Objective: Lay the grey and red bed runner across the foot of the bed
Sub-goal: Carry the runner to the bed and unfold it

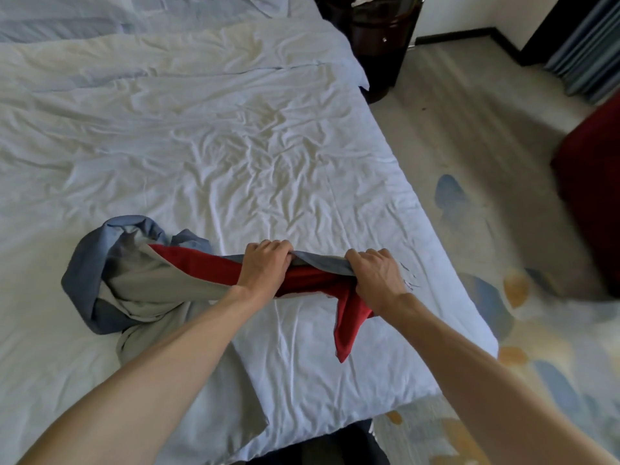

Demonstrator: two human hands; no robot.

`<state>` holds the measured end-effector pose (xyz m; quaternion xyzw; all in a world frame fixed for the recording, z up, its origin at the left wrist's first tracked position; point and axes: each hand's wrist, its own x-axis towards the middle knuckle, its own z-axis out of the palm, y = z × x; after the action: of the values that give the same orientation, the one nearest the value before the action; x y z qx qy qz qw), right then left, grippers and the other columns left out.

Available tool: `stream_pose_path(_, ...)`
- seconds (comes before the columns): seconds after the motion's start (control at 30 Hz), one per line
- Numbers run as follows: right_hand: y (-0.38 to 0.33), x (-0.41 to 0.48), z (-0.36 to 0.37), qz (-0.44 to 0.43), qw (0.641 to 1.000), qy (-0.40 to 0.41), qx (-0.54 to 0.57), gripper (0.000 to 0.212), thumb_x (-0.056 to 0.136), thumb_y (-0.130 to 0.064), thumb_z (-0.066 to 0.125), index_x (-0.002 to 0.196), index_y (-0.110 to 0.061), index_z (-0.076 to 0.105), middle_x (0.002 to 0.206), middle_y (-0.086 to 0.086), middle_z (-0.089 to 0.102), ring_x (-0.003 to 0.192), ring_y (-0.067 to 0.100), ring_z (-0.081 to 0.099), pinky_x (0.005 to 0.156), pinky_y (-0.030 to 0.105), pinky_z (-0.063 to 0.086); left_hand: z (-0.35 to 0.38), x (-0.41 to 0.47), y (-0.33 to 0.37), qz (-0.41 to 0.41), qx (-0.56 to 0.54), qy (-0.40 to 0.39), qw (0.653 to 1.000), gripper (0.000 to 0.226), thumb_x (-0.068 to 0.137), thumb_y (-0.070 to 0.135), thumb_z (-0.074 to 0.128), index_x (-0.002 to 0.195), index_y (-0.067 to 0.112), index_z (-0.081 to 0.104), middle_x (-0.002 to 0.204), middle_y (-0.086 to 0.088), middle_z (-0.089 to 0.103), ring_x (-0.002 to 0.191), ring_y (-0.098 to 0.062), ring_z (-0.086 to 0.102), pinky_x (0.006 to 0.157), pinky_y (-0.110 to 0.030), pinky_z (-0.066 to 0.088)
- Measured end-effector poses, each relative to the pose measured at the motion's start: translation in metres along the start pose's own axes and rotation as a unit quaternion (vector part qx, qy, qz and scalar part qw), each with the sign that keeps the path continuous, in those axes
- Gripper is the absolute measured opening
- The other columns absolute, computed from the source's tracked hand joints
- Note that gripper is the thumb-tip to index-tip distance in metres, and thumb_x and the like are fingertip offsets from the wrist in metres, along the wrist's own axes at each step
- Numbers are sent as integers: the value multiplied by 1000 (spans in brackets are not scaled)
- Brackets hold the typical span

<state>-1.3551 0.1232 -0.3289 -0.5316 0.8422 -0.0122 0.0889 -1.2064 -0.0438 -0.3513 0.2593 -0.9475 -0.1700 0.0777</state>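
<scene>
both hands are clamped on the bed runner point(188, 280) near the right-hand foot corner of the bed point(208, 156). my left hand point(265, 265) has its fingers point(268, 246) curled shut over a bunched section, and my right hand point(377, 278) is fisted around the same bundle just beside it, with a short taut span of grey cloth between the two. the runner is not spread: most of it sits in a crumpled heap on the sheet to the left of my hands, blue-grey on the outside, lighter grey within, with a red band running through the middle. one red pointed end hangs loose below my right hand and lies on the sheet, and a flat grey strip trails down toward the near edge under my left forearm.

the white sheet is thin and heavily creased, with wide bare room above and to the left of the heap. the bed's right edge runs diagonally just past my right hand, and the corner drops off close below my right forearm. beyond that edge is open floor with a pale carpet point(486, 270) patterned in blue and orange blotches. a dark wooden nightstand point(379, 45) stands at the far right side of the bed, a deep red upholstered piece point(593, 196) sits at the right margin, and striped curtains point(587, 45) hang in the top corner
</scene>
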Motion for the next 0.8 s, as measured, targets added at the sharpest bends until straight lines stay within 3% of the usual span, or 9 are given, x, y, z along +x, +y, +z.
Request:
stream_pose_path(0.27,82,-2,-4,-10,1000,-7,-20,25,71,0,52,89,-16,47,77,-1,58,76,23,53,76,32,36,26,29,67,-18,-3,0,1000,11,94,13,49,92,8,60,88,-5,67,85,-26,59,81,-37,37)
stream_pose_path(0.6,201,-15,-23,-33,999,-17,-30,27,70,0,52,85,-18,38,78,1,58,78,25,54,72,33,31,67,72,173,-50,-1,2,999,11,94,13,49,90,9,59,85,-4,66,81,-25,57,79,-37,38)
stream_pose_path(0.8,243,-17,-18,-13,999,-23,-35,25,74,-1,52,85,-18,38,76,-1,56,79,24,54,72,31,28,85,94,202,-39,9,-12,999,13,95,17,48,94,11,60,91,-1,67,85,-23,57,82,-35,37)
